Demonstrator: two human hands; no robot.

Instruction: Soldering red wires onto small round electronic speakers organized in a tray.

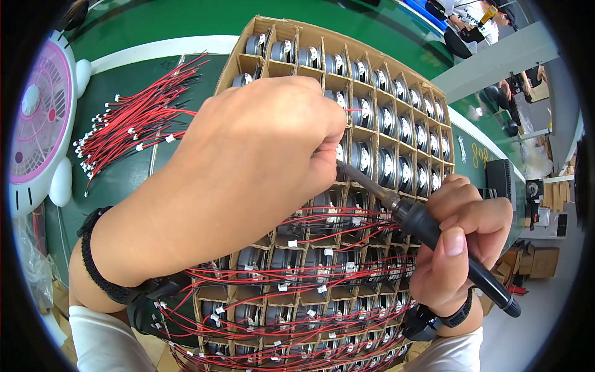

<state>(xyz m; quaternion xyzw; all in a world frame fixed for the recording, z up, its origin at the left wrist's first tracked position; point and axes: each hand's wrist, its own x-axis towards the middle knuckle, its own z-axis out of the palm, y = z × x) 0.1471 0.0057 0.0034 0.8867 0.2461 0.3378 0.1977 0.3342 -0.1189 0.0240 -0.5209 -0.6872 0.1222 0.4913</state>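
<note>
My right hand grips the black handle of a soldering iron. The iron's metal tip points left, reaching a speaker beside my left fingers. My left hand is closed in a pinch over the middle of the box. Red wire shows on both sides of that fist; the pinched end is hidden. Small round speakers stand on edge in the cells of a cardboard divider box. Across the nearer rows lie red and black wires with white connectors.
A bundle of loose red and black wires lies on the green table at left. Beside it stands a pink and white fan. A person is at the far right. Cardboard boxes sit on the right.
</note>
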